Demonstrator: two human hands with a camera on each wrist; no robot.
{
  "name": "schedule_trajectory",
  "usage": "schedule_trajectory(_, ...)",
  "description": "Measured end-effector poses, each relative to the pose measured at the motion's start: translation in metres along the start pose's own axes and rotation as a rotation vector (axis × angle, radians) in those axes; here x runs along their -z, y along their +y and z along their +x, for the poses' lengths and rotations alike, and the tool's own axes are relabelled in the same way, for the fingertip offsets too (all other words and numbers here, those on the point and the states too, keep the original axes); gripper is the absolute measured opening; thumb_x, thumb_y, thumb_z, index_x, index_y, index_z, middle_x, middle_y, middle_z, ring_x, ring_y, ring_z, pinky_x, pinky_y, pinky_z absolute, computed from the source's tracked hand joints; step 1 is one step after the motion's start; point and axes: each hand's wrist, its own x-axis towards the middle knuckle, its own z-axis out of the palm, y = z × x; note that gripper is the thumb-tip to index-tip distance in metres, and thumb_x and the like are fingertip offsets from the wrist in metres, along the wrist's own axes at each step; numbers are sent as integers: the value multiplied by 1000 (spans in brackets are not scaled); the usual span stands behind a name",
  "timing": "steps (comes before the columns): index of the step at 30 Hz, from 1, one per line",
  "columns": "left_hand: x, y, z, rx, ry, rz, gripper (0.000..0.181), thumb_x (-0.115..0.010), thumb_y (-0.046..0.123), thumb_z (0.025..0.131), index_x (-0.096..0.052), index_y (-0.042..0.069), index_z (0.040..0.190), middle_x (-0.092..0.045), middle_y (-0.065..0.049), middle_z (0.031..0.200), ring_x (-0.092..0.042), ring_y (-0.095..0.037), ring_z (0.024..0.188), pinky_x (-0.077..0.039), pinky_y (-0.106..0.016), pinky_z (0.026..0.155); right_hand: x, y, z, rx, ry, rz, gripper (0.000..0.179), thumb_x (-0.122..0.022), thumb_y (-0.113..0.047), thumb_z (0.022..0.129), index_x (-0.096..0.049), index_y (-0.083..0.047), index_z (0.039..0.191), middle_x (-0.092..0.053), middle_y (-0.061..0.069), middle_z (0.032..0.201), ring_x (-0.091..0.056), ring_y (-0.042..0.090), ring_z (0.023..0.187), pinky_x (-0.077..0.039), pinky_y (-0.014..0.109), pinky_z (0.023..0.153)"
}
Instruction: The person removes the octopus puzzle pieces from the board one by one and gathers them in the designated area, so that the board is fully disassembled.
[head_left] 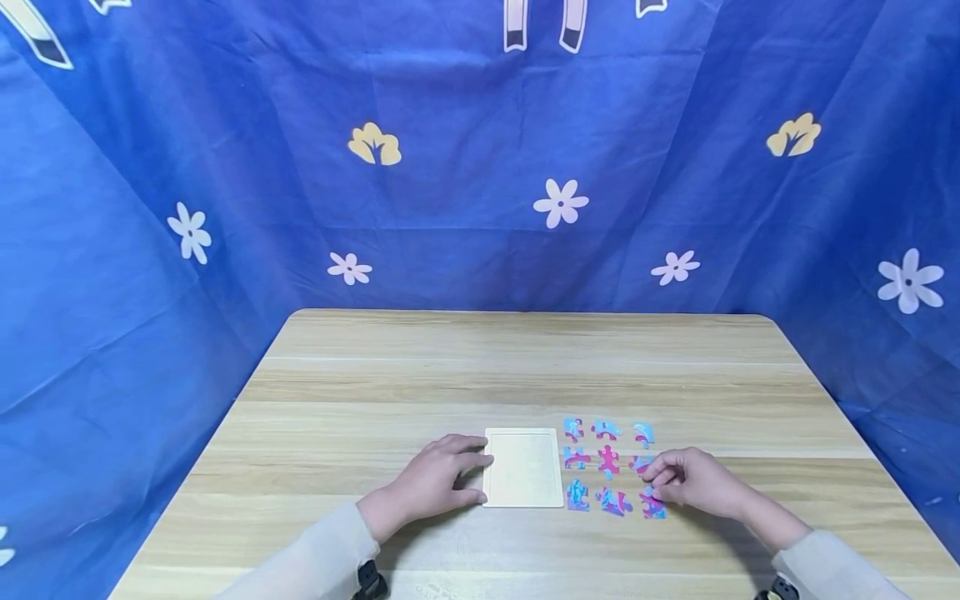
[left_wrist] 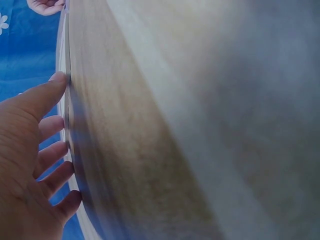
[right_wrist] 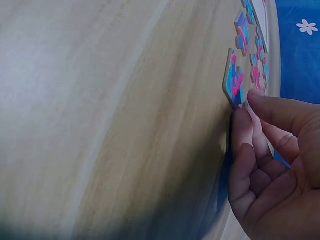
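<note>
My left hand (head_left: 431, 482) rests at the left side of a shallow, cream square tray (head_left: 523, 471), its fingers spread and their tips right at the rim. In the left wrist view the fingers (left_wrist: 47, 97) line up along this thin edge. To the tray's right lie several pink-and-blue jigsaw pieces in rows. My right hand (head_left: 693, 479) is at the right column, thumb and forefinger pinching at the near right corner jigsaw piece (head_left: 652, 504). The right wrist view shows the fingertips at the end of this jigsaw piece (right_wrist: 234, 80), the other fingers curled in.
Light wood-grain table (head_left: 360, 367) under everything. A blue curtain (head_left: 450, 200) with white flowers stands behind the table and at both sides. The centre jigsaw piece (head_left: 608, 460) is mostly pink.
</note>
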Motion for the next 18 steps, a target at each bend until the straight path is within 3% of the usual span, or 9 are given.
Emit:
schedule_trajectory(8,0,-2,2,15,-18,-17,50,-75,38,79,-66,12,120,-55,-11,132,-50,-29,120,-40,-50,98,0,-7,14,21,4,69,19,-71,-8,82,-67,0,99,-64,2,83,-58,13,71,-52,26,59)
schedule_trajectory(12,2,-5,4,18,-28,-65,49,-74,38,80,-66,10,119,-55,-11,131,-51,-30,120,-40,-50,99,-1,-17,24,43,58,36,22,-71,-14,85,-67,-2,103,-65,1,85,-60,14,73,-52,26,63)
schedule_trajectory(18,12,-12,7,138,-12,-137,49,-71,38,84,-64,9,122,-55,-13,131,-50,-34,120,-38,-50,101,-7,-33,43,30,170,-15,30,-69,-15,87,-63,-4,115,-67,3,96,-62,15,79,-53,29,67)
